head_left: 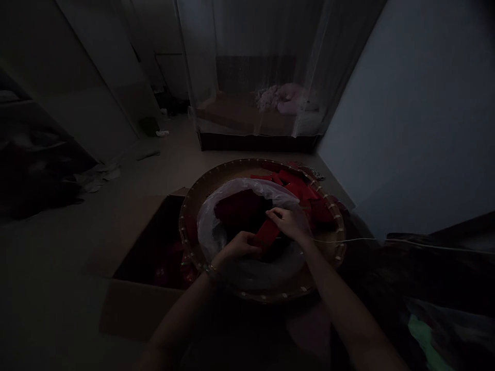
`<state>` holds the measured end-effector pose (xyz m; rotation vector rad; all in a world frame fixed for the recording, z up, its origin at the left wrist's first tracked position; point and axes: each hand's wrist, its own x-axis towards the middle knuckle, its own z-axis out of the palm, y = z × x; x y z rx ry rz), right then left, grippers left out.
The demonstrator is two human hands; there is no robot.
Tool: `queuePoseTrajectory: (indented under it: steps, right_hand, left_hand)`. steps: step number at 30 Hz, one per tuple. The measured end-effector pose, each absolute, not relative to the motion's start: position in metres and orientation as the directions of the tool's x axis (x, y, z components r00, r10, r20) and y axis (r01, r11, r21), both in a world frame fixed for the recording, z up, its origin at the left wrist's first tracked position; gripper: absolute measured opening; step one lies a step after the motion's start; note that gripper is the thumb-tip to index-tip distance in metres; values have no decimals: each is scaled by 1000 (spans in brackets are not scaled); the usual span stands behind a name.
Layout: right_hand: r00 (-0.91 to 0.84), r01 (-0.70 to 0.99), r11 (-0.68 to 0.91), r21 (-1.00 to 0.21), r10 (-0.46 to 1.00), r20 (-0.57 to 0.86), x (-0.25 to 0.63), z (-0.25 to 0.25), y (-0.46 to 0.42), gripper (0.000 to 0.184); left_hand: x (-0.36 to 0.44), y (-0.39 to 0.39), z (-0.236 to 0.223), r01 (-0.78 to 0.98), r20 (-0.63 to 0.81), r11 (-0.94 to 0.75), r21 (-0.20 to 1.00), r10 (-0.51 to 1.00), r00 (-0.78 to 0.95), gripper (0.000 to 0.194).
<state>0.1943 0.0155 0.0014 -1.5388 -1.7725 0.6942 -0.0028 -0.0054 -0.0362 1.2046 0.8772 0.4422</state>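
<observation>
Between my two hands is a flat red packet [267, 233], like a paper envelope, held above an opened clear plastic bag [211, 206]. My left hand [242, 244] pinches its lower left end, and my right hand [284, 220] pinches its upper right end. Dark red material [237, 206] lies inside the bag; its kind is too dim to tell. The bag rests in a round woven bamboo tray [228, 170]. Several red packets [296, 183] are heaped at the tray's far right.
Left of the tray, an open cardboard box [135, 304] holds red items. A thin white cord [356, 239] runs off to the right. Beyond stands a bed [232, 111] behind sheer netting [247, 41]. A pale wall [417, 103] rises on the right.
</observation>
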Motion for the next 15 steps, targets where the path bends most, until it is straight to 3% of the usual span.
queuePoseTrajectory:
  steps: [6, 15]
  right_hand:
    - [-134, 658, 200, -726, 980, 149, 191, 4, 14, 43]
    - [-75, 723, 162, -672, 985, 158, 193, 21, 5, 42]
  left_hand:
    - [-7, -6, -32, 219, -322, 236, 947, 696, 642, 34]
    - [-6, -8, -23, 207, -367, 307, 929, 691, 622, 32]
